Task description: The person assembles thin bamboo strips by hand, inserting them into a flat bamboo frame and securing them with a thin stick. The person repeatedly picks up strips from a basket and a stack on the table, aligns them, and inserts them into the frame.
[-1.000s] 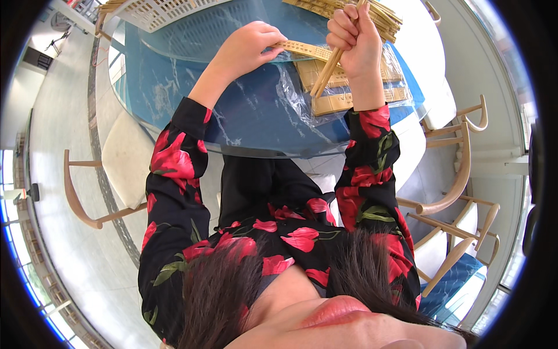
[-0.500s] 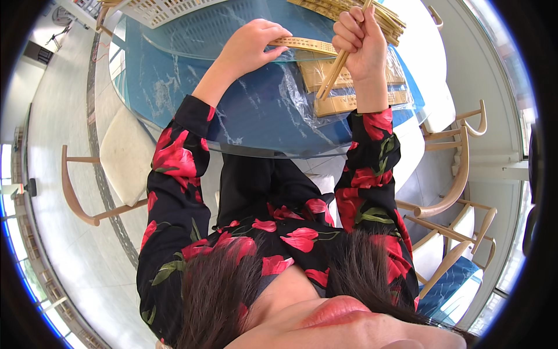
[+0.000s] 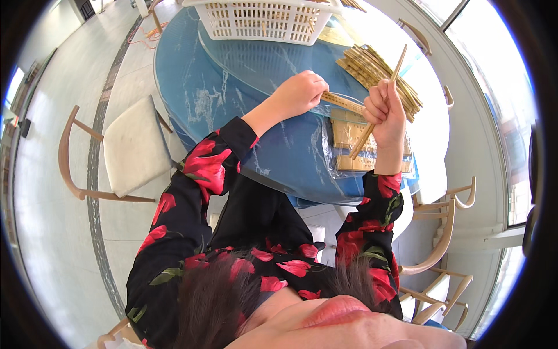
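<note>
My left hand [image 3: 298, 95] is closed, pinching one end of a long, narrow tan paper chopstick sleeve [image 3: 343, 103] with rows of dark print. The sleeve's far end reaches to the fingers of my right hand [image 3: 386, 113], where it is partly hidden. Those fingers are wrapped round a pair of pale wooden chopsticks [image 3: 362, 141], which slant from lower left to upper right and stick out on both sides of the fist. Below the sleeve, flat stacks of tan paper [image 3: 347, 135] lie in clear plastic on the blue marbled table [image 3: 273, 148].
A heap of tan, printed sleeves [image 3: 372, 67] lies beyond my right hand. A white slotted basket [image 3: 256, 26] holding thin sticks stands at the far side. Wooden chairs flank the table, one with a pale seat [image 3: 136, 145] on the left.
The view has tilted up, bringing more of the basket into sight. My hands have come a little closer together, still holding the sleeve and the chopsticks.
</note>
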### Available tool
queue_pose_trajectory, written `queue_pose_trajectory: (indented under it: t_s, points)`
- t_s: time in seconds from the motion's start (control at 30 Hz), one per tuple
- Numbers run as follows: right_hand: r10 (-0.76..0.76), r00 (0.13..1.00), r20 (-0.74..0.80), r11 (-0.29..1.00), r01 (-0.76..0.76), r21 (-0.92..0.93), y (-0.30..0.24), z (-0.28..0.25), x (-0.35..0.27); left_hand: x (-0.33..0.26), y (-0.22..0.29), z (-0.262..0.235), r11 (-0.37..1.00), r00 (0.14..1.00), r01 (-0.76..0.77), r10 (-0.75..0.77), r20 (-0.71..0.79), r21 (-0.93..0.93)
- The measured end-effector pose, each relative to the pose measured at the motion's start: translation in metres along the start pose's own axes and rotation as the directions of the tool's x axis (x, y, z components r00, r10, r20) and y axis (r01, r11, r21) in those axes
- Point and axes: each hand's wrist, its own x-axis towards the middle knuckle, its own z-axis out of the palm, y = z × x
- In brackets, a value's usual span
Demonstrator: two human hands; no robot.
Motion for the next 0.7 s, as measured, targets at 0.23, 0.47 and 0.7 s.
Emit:
queue_pose_trajectory:
  t_s: [0.23, 0.47, 0.7]
  points:
    - [-0.557, 0.818, 0.146, -0.314, -0.045, -0.948, 0.003, 0.002, 0.027, -0.012, -0.009, -0.028, 0.978, 0.922, 0.202, -0.173, -0.345, 0.050]
    - [-0.500, 0.866, 0.032, 0.085, 0.085, -0.993, 0.030, 0.000, 0.012, -0.002, 0.004, -0.038, 0.872, 0.780, 0.339, -0.470, -0.412, -0.354]
    - [-0.380, 0.893, -0.240, 0.537, 0.002, -0.844, 0.028, 0.006, 0.019, -0.007, 0.017, -0.051, 0.934, 0.933, 0.288, -0.324, -0.155, -0.213]
